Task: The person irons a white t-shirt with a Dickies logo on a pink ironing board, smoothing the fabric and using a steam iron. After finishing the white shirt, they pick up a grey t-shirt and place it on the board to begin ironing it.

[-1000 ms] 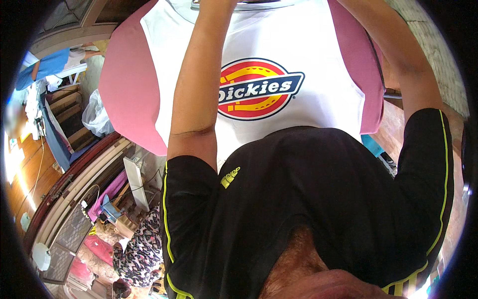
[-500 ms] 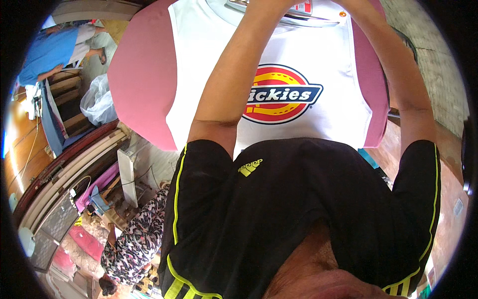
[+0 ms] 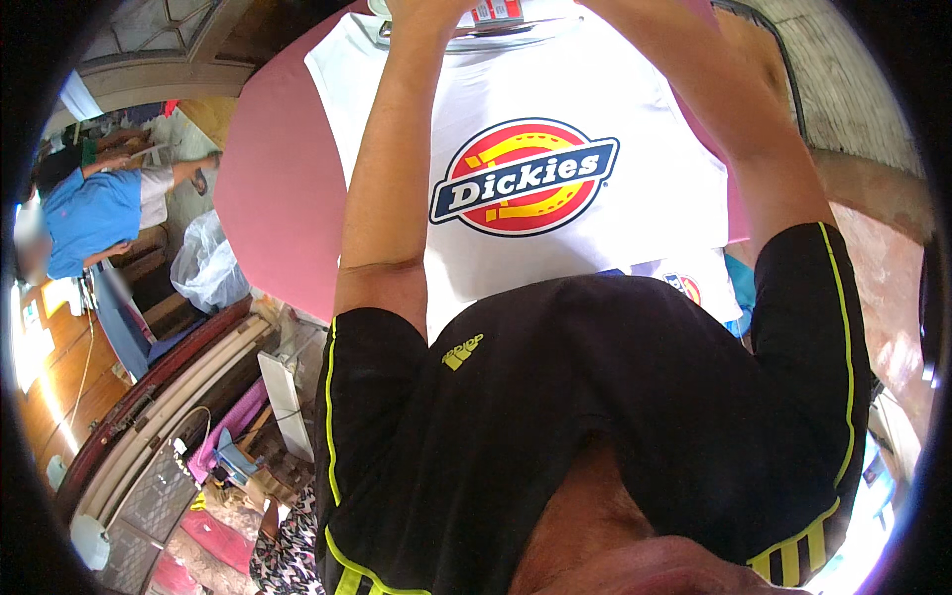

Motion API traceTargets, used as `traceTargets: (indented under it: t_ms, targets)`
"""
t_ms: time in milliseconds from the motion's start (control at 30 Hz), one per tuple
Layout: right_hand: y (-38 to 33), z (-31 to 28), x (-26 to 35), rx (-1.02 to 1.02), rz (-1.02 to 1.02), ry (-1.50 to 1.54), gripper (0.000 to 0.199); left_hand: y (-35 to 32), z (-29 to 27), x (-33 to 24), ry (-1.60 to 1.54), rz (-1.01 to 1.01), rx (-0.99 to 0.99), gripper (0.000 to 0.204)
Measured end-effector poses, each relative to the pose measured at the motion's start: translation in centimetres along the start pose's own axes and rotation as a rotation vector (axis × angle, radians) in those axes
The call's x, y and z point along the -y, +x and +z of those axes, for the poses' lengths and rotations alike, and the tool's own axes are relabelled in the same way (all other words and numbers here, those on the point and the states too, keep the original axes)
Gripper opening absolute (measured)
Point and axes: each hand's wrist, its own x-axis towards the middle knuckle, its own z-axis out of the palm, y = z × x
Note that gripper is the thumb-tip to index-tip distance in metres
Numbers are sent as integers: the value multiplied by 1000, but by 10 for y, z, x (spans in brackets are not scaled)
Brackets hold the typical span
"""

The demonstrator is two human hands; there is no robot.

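A white garment piece (image 3: 476,84) lies flat in front of me, with a red and yellow oval emblem crossed by a dark blue band. At the top edge is a shiny metal appliance (image 3: 526,38) with a red and white label, which looks like a clothes iron; its upper part is cut off. My left hand (image 3: 428,8) is over its left end, the fingers out of the picture. My right forearm (image 3: 684,74) reaches to the top edge near the appliance's right end, with the hand beyond the frame. Nearer my body hangs another white piece (image 3: 709,273) with a small emblem.
A rounded pink board (image 3: 268,178) lies under the garment. To the left are a clear plastic bag (image 3: 208,263) and a person in a blue shirt (image 3: 104,213). Another person in patterned clothes (image 3: 288,550) is at lower left. A dark curved bar (image 3: 788,69) runs beside the board's right.
Both arms and the metal appliance have shifted left over the garment. The emblem, partly covered by my left arm before, now shows whole. The view has shifted too.
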Motion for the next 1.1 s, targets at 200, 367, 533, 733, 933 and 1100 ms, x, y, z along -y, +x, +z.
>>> traceTargets:
  t_ms: [200,367,533,733,933,1100]
  targets:
    - [1,4,4,-11,30,-13,48,0,9,10,53,102,-34,45]
    - [5,8,14,-5,25,-7,48,-1,3,7,38,94,-15,44]
    - [8,6,14,-9,36,-19,49,-3,2,5,13,125,-25,40]
    - [20,9,11,-6,40,-17,49,-4,-7,28,-11,116,44,35]
    - [2,-24,5,-37,166,16,50,-20,-42,27,-108,406,-334,35]
    - [-58,-102,-22,-155,453,104,52,-73,-19,70,-316,199,-336,28]
